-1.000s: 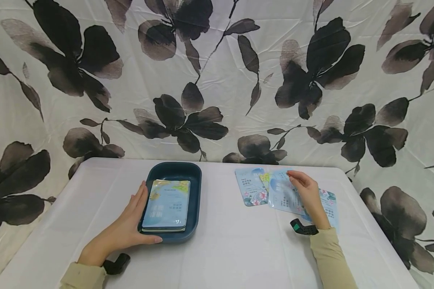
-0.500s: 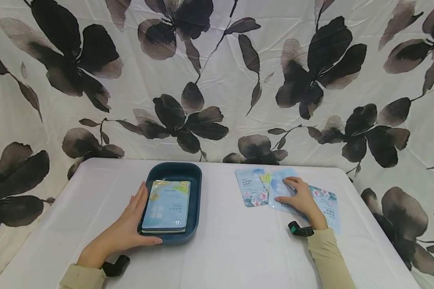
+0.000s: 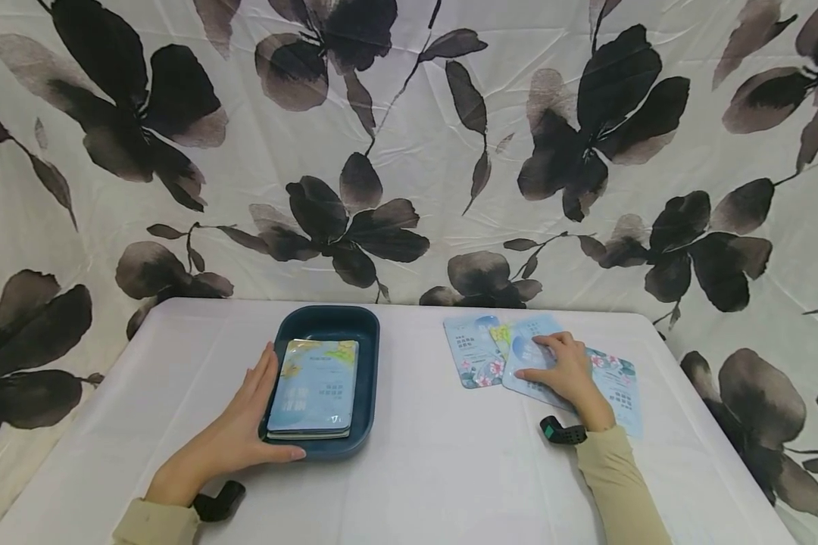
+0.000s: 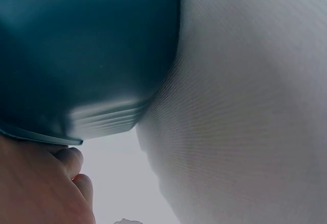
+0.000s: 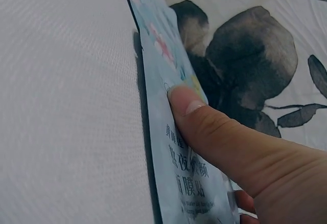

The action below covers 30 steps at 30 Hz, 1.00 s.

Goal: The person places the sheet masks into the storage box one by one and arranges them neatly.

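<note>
Several pale blue sheet mask packets lie overlapping at the table's right. My right hand (image 3: 564, 372) rests on the middle packet (image 3: 526, 362), its thumb and forefinger spread apart on top. In the right wrist view, the thumb (image 5: 196, 116) presses on a printed packet (image 5: 164, 96). At the left stands a dark blue tray (image 3: 366, 378) with a stack of packets (image 3: 316, 390) inside. My left hand (image 3: 235, 431) lies against it, fingers straight along its left side and thumb by the near rim. The left wrist view shows the tray's outer wall (image 4: 92, 55) close up.
Another packet (image 3: 475, 352) lies left of the one under my right hand, and a floral one (image 3: 616, 386) to its right. A bit of yellow packet (image 3: 500, 338) shows between. White cloth (image 3: 423, 469) covers the table; a floral curtain (image 3: 395, 113) hangs behind.
My right hand has come from the packets' far edge down onto the middle packet, its thumb and forefinger spreading. That packet has turned slightly and shifted left. The left hand has stayed at the tray.
</note>
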Motion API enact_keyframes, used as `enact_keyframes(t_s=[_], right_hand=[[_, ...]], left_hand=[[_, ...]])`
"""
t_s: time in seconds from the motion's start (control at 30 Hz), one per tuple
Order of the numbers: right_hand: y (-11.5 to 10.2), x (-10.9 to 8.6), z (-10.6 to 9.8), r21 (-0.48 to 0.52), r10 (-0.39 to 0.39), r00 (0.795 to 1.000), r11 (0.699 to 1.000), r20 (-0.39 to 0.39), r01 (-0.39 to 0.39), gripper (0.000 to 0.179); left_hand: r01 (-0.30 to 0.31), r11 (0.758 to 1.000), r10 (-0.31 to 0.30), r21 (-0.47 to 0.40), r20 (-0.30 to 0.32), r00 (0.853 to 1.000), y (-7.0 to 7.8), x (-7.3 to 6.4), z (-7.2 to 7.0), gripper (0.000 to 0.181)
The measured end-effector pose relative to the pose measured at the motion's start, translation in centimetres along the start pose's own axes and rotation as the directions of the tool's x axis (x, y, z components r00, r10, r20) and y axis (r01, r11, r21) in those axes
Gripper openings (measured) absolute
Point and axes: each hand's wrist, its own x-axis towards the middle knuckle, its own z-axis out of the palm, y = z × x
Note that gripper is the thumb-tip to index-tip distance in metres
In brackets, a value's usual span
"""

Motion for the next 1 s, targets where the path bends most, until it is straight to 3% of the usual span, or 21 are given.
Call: enact_keyframes(t_s=[0.3, 0.53, 0.8, 1.0], right_hand=[[-0.5, 0.0, 0.0, -0.021, 0.025, 1.0, 0.999, 0.017, -0.025, 0.088], [-0.7, 0.1, -0.3, 0.007, 0.011, 0.996, 1.0, 0.089, -0.012, 0.092], [-0.6, -0.1, -1.2, 0.16, -0.017, 0.985, 0.987, 0.169, -0.01, 0.074], [-0.4, -0.1, -1.5, 0.28, -0.107, 0.973, 0.959, 0.203, 0.047, 0.07]], left_hand=[[0.0, 1.0, 0.0, -0.007, -0.008, 1.0, -0.1, 0.0, 0.1, 0.144], [0.0, 1.0, 0.0, -0.012, -0.003, 1.0, -0.1, 0.0, 0.0, 0.144], [0.002, 1.0, -0.002, -0.007, 0.001, 1.0, 0.0, 0.1, -0.2, 0.143], [-0.013, 1.0, 0.013, -0.004, -0.007, 1.0, 0.0, 0.1, -0.2, 0.143]])
